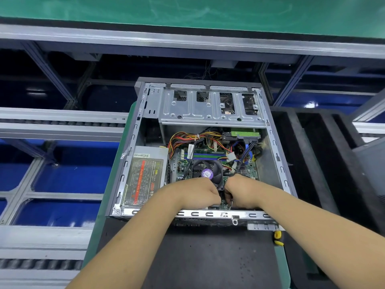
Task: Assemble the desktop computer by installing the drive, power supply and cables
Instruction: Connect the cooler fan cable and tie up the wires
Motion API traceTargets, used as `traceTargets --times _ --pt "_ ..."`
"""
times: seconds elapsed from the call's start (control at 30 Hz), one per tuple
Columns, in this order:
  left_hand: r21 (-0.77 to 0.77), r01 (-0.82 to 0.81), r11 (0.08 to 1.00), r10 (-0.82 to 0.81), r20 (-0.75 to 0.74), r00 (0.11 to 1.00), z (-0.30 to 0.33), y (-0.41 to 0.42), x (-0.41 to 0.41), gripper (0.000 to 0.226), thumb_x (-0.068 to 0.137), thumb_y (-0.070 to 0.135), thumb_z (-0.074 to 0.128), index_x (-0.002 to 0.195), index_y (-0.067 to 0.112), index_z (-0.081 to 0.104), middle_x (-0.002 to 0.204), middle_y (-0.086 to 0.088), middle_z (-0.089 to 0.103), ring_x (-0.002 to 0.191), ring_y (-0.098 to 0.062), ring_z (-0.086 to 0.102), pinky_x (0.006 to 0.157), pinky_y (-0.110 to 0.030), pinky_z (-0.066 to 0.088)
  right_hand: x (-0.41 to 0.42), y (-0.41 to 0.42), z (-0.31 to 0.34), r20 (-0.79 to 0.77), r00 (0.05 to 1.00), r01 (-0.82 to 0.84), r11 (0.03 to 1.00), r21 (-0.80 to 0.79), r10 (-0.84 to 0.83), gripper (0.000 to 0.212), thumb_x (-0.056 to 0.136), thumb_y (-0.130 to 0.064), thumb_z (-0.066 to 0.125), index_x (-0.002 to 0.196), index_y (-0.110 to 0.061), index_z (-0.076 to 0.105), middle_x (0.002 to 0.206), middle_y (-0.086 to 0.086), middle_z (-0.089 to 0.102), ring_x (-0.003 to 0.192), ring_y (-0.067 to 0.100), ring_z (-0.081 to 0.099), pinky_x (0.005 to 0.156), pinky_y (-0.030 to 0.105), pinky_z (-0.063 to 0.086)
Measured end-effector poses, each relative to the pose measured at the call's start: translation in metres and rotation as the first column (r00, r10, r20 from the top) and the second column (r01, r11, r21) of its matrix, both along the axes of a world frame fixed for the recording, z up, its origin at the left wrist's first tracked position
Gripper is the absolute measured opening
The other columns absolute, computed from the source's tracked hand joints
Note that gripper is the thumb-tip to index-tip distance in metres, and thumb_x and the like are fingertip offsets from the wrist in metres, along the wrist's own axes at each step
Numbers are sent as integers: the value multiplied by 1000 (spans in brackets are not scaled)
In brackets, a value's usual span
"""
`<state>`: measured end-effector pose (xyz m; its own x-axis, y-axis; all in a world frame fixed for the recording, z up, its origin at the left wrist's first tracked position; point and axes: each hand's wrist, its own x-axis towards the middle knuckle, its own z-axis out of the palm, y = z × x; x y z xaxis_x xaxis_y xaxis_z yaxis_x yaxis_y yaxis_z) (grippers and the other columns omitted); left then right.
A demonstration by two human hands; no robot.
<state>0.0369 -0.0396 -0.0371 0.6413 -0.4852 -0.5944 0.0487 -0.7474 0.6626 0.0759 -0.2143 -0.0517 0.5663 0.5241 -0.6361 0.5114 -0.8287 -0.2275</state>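
Computer case (273, 140), one; hands, two

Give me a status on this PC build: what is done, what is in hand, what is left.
Done, it seems: the power supply sits in the case's left corner, and a drive lies under the metal bay bracket with a cable plugged in. In hand: the left hand and right hand work black wires at the motherboard's near edge. Left: loose white connectors hang unplugged; the side panel is off.

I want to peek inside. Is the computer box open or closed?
Open. The computer box has no side cover, so the fan and wires show.
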Motion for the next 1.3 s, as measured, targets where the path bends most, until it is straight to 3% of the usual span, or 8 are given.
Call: traceTargets --times 0.17,0.3,0.43,0.6,0.73,0.97,1.13,1.3 --pt "-7 -16 1000 15 -5 1000 4 -1 -1 12 85 30 49 77 23 55 77 -6 43 71 -15 33 66 -37 27 1 0 0 -15 1000 26 1000 -3 -26 15 79 -2 60 88 -2 73 86 14 71 76 26 61 68 33 51" --pt "-12 -17 1000 17 -7 1000 4 -1 -2 10 85 30 49 78 25 54 79 -4 44 72 -15 33 66 -38 28 1 -1 1 -42 999 32 999 -15 -33 17 79 0 61 90 -3 74 89 12 71 83 27 65 73 33 54" --pt "-12 -24 1000 24 -9 1000 5 0 -2 10 84 31 49 77 25 55 78 -5 44 71 -16 33 66 -38 27 0 2 3 -41 999 22 1000 -20 -22 16 82 -1 60 90 -6 73 92 9 72 81 22 61 68 27 47" --pt "-15 -22 1000 22 -8 1000 8 -2 -2 11 85 30 50 77 24 54 77 -6 43 71 -17 32 65 -39 26 -1 0 5 -18 1000 -4 1000 -13 4 19 82 -3 59 73 -19 62 65 -8 54 72 18 52 65 23 40" --pt "-17 -32 999 32 -9 999 10 -1 -3 15 87 29 50 76 21 55 75 -7 41 69 -18 30 64 -38 25 -1 2 5 -12 1000 -4 1000 -19 4 21 81 -3 59 70 -22 59 63 -12 51 71 16 52 66 23 41" --pt "-2 -38 999 38 -5 999 14 -2 -4 19 88 26 51 73 15 54 74 -9 41 68 -18 30 64 -37 26 -1 2 5 -30 999 30 999 -43 -31 13 77 -6 65 77 -18 70 86 5 72 75 18 59 68 24 47" --pt "-2 -48 999 48 -9 999 18 -2 -5 21 89 24 51 72 13 50 73 -10 37 67 -19 28 63 -36 25 0 3 5 -34 999 34 998 -56 -36 10 77 -6 69 82 -15 73 89 7 73 85 24 66 70 25 49" --pt "-9 -55 998 55 -15 998 20 -2 -6 21 89 24 51 71 13 49 72 -10 36 67 -20 27 63 -37 24 -1 4 10 -21 999 24 998 -50 -25 16 76 -5 69 72 -20 65 81 6 70 79 23 63 70 28 52"
